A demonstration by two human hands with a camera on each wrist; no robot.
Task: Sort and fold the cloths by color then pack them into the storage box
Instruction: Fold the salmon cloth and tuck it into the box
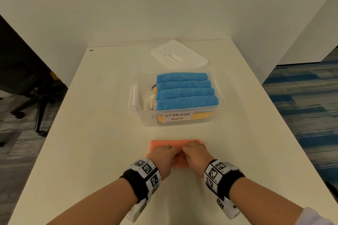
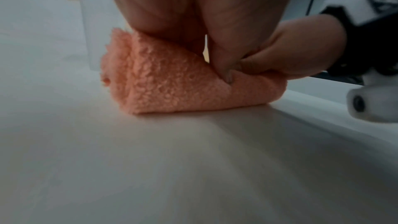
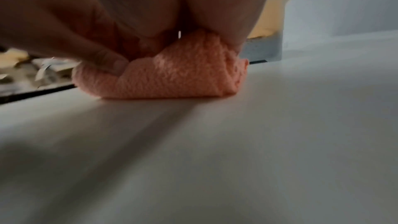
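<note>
Pressing down with both hands, I hold a folded peach cloth (image 1: pixel 161 143) on the white table (image 1: pixel 91 133), just in front of the clear storage box (image 1: pixel 184 122) packed with blue cloths (image 1: pixel 184 89). My left hand (image 1: pixel 162 157) and right hand (image 1: pixel 196 153) curl over it, thumbs pinching its near fold. It looks soft, light and springy; I judge gripping both ends keeps the fold together.

Both forearms are reaching forward side by side, each wearing a marker band at the wrist. The left hand (image 1: pixel 163 155) and right hand (image 1: pixel 195 153) are meeting knuckles-up, thumbs nearly touching, fingers curling down and pinching the cloth (image 1: pixel 158 144).
</note>
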